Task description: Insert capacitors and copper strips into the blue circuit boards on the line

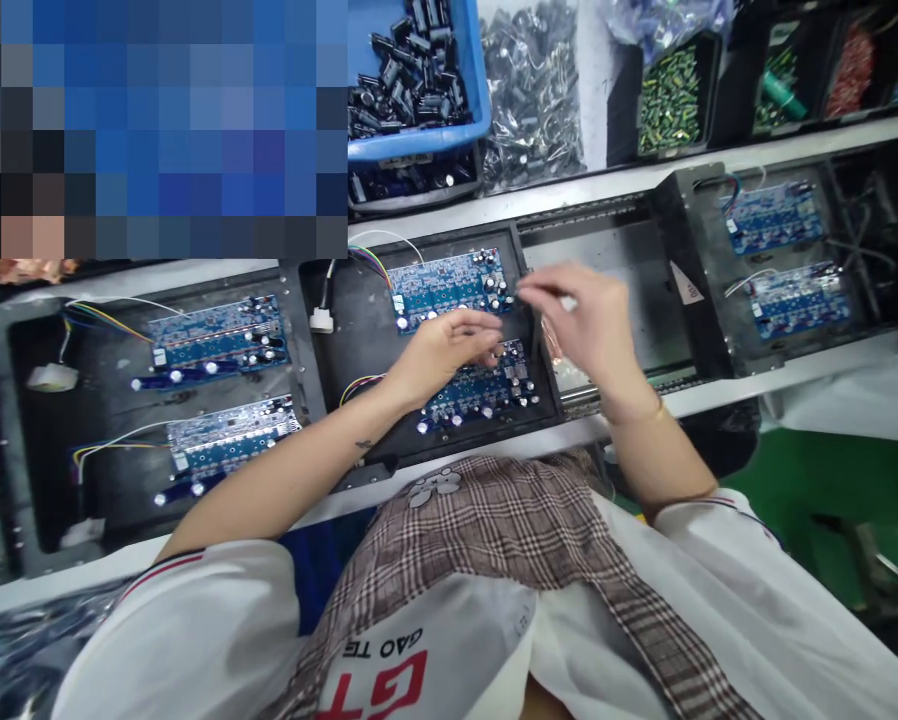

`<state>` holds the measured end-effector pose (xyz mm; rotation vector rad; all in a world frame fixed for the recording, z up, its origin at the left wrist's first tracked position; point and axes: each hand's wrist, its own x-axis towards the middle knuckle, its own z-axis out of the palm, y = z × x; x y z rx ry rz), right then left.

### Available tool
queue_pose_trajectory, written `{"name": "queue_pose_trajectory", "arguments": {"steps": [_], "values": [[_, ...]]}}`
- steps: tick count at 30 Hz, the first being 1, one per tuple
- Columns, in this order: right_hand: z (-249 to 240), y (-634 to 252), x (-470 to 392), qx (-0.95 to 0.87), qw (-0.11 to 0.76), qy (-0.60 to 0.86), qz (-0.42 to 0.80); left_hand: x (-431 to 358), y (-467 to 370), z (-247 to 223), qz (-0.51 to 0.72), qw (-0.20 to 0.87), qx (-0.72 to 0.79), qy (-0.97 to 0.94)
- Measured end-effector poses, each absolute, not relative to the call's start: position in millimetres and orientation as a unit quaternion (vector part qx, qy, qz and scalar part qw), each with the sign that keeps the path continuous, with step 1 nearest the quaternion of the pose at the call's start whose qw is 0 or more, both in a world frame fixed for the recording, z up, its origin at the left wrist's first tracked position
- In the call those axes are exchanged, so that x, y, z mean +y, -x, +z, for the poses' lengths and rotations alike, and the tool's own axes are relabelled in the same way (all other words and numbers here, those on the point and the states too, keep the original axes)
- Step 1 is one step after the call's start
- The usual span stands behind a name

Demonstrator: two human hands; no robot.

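The black tray (pixel 359 345) at the middle of the row carries two circuit boards, both set toward its right edge. The upper circuit board (pixel 438 290) lies near the tray's far edge; the lower circuit board (pixel 468 398) lies nearer the front edge, partly covered by the left hand (pixel 460 340). That hand is positioned over the gap between the boards, fingers half curled; its hold cannot be determined. The right hand (pixel 580 315) is above the tray's right edge, fingertips drawn close together beside the upper board; any part between them cannot be confirmed. A white connector (pixel 321 320) rests near the left edge.
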<state>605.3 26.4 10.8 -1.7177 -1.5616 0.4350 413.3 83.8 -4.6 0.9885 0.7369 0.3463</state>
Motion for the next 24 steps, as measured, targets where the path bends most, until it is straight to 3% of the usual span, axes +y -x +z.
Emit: {"name": "queue_pose_trajectory", "arguments": {"steps": [6, 24], "values": [[-32.8, -642.3, 109.9, -0.671, 0.279, 0.664, 0.175, 91.0, -412.7, -3.9, 0.191, 0.787, 0.338, -0.479], [-35.0, -643.5, 109.9, -0.696, 0.267, 0.642, 0.182, 103.8, -408.4, 2.3, 0.199, 0.779, 0.374, -0.463]]}}
